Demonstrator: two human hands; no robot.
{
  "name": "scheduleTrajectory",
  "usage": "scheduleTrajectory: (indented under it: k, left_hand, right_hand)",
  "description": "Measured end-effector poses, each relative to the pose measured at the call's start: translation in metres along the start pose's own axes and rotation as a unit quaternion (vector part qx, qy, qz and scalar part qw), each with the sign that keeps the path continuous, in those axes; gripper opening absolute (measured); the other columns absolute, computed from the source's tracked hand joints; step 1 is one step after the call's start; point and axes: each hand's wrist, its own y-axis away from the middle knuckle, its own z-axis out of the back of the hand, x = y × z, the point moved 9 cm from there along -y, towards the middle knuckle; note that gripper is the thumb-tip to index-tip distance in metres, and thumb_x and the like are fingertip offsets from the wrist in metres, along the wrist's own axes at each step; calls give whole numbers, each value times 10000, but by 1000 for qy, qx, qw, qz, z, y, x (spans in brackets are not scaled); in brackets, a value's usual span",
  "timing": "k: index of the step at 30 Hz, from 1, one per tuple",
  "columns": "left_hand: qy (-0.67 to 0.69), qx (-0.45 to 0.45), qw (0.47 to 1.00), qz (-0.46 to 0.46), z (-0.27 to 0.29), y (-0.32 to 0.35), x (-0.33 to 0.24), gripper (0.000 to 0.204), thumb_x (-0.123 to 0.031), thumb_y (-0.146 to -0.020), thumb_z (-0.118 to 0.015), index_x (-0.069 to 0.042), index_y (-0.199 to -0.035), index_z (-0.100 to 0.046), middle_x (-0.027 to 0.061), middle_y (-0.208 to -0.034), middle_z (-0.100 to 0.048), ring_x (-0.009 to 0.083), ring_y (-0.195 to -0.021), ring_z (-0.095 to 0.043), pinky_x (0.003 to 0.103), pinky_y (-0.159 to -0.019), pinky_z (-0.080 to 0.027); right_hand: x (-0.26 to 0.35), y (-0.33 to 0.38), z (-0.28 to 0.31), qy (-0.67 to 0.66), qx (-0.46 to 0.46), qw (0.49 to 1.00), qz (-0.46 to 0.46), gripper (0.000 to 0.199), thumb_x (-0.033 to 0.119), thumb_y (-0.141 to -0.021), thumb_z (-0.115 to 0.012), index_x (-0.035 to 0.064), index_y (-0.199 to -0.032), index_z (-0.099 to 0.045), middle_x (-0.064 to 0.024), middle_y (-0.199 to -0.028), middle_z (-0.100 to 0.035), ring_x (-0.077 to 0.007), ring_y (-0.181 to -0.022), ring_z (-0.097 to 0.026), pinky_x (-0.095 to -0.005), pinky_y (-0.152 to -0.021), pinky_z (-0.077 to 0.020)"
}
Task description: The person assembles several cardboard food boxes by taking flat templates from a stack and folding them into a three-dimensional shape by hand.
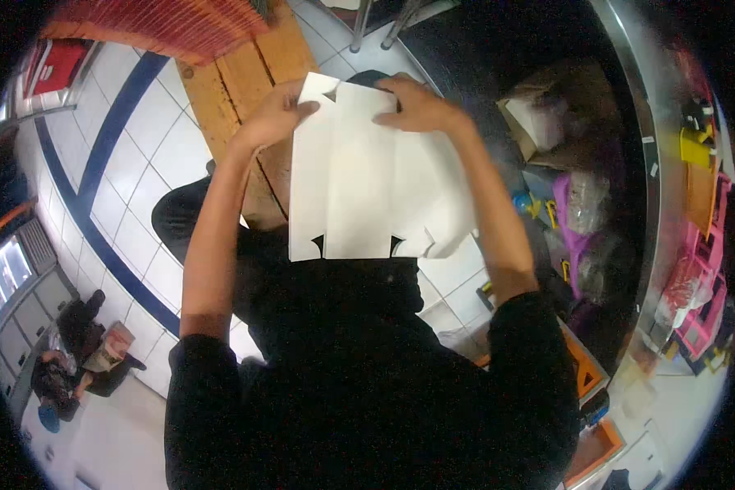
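A white flat sheet of die-cut card (367, 180), creased in panels with small notches along its lower edge, hangs in front of my dark-clothed body. My left hand (276, 114) grips its top left corner. My right hand (416, 102) pinches the top edge near the right. Both forearms reach up from the lower part of the head view.
A wooden pallet (249, 73) with a red ribbed cover (171, 24) lies on the white tiled floor with a blue stripe (106, 147). An open cardboard box (547, 114) and bagged pink and purple toys (584, 220) stand right. Someone sits at lower left (73, 359).
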Motion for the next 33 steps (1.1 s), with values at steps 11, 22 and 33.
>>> scheduleTrajectory:
  k: [11,22,33]
  left_hand:
    - [-337,193,922,-19,-6,-31,-6,507,-81,-792,-764,4,-1275,-634,145,-1089,-724,272,-1006,-691,391,-897,-556]
    - [-667,34,705,-237,-65,39,-7,227,-88,-840,-626,-64,-1063,-663,147,-1125,-675,319,-1105,-639,414,-959,-525]
    - [-641,-80,713,-270,-89,48,-75,289,-79,-785,-658,-14,-1067,-654,156,-1076,-683,302,-1137,-620,518,-1216,-266]
  right_hand:
    - [-2,-3,-26,39,174,984,17,488,251,-717,-812,0,-1114,-680,-222,-1113,-696,-378,-1076,-667,-440,-946,-532]
    - [35,18,-23,169,98,980,-29,288,136,-739,-751,4,-982,-674,-204,-1011,-723,-354,-1003,-701,-456,-820,-584]
    - [73,75,-56,222,-134,965,31,182,56,-780,-665,42,-936,-573,-106,-928,-613,-294,-878,-638,-403,-705,-569]
